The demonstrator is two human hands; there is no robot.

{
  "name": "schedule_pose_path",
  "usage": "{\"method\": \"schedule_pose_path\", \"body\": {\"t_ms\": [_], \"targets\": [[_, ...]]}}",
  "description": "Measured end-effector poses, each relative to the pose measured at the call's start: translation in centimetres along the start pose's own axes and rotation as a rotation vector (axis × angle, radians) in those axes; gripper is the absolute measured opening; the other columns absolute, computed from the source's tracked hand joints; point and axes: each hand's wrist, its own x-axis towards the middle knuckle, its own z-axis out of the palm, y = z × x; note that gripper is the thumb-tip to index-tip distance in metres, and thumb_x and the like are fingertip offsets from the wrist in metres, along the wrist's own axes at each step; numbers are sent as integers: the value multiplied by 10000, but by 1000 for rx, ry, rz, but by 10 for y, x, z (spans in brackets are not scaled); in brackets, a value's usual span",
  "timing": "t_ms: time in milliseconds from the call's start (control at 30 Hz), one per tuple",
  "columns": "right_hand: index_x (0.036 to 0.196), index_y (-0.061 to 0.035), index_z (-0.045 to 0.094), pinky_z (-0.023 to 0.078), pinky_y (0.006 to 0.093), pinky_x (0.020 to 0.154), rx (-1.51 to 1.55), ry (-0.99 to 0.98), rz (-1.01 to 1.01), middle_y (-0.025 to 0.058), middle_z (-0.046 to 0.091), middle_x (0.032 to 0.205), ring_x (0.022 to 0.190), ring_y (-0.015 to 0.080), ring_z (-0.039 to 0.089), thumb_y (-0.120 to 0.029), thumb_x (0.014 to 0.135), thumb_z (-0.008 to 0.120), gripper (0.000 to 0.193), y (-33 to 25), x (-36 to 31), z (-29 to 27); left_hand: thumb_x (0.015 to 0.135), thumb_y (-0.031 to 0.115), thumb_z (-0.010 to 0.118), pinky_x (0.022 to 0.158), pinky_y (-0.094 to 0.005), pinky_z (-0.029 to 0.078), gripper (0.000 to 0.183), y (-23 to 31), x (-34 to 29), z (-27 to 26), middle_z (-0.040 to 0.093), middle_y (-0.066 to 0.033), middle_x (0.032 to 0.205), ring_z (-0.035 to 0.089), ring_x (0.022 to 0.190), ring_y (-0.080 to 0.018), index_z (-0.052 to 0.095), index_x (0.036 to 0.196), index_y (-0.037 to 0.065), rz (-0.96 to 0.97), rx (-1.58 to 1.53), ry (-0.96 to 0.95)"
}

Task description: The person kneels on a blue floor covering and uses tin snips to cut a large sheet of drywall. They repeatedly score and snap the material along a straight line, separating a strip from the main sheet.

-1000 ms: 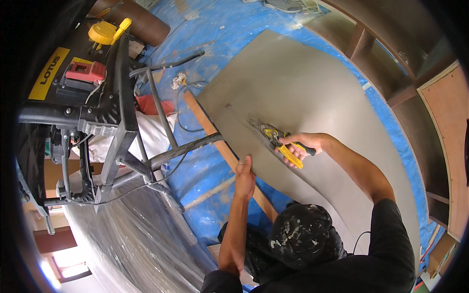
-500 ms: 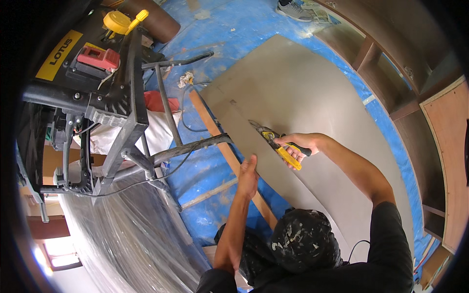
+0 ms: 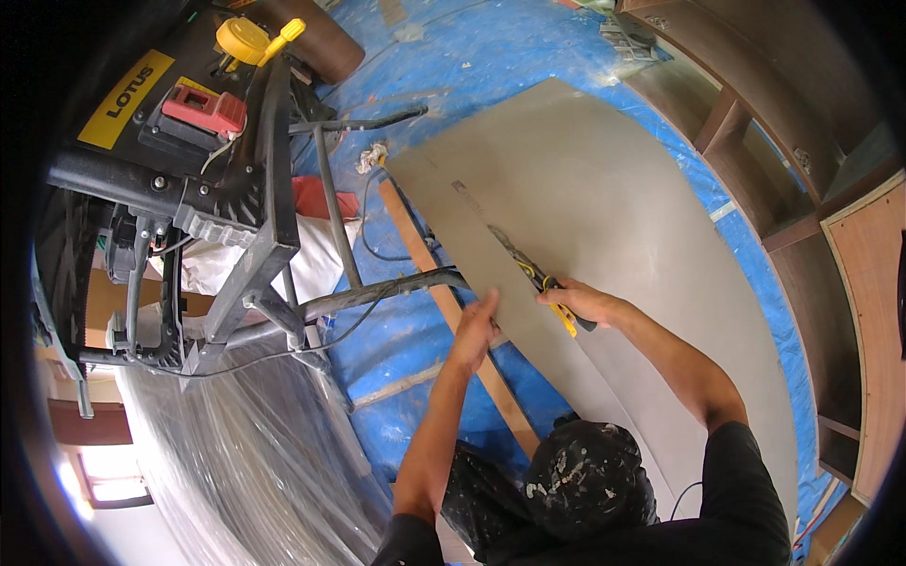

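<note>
A large grey-brown sheet [image 3: 651, 245] lies before me, with a cut line running along its length that leaves a long strip on its left side. My right hand [image 3: 580, 304] is closed round the yellow-and-black handles of a pair of tin snips [image 3: 540, 277]. The blades point away from me and lie on the cut line, partly hidden by the sheet. My left hand [image 3: 475, 332] grips the left edge of the strip [image 3: 514, 325], thumb on top and fingers underneath, mostly hidden.
Under the strip's left edge runs a wooden batten [image 3: 429, 269] on the blue floor sheet [image 3: 377, 349]. A black machine stand [image 3: 274, 255] with a cable and jutting legs is close on the left. Clear plastic wrapping [image 3: 245, 443] bulges below it. Brown cabinet frames [image 3: 746, 151] line the right.
The tin snips have turned so their handles look narrower and closer together, and my right hand has moved slightly down. My left hand keeps its hold on the strip. The whole view has shifted a little.
</note>
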Motion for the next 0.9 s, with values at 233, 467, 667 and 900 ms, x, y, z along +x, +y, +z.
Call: {"method": "schedule_pose_path", "body": {"t_ms": [233,467,667,900], "targets": [[1054,-94,553,386,309,702,8,54,-25,5,484,867,806,129,457,-429,916,630,371,-7,-12,3,1015,441,580,946,-433,538,548,56,64,12,628,-107,1285,625,1129,-250,542,1346,6,57,-159,322],[943,-131,537,361,269,608,263,-153,-19,-27,477,793,696,84,445,-390,916,633,277,35,2,-15,988,429,639,804,-376,583,497,28,67,8,676,-106,1108,674,959,-223,595,1207,-15,178,-205,338],[960,-95,576,401,269,654,374,-348,-32,-8,528,822,715,96,485,-405,927,632,317,63,12,-20,976,396,667,786,-339,585,464,31,50,6,686,-91,1079,682,930,-197,610,1189,-12,156,-210,349],[1238,-37,627,478,304,797,183,-135,-26,67,638,1001,929,146,582,-571,960,603,602,51,-1,9,985,249,678,788,-302,579,358,25,41,14,681,-72,1104,680,929,-169,596,1236,8,207,-99,412]]}}
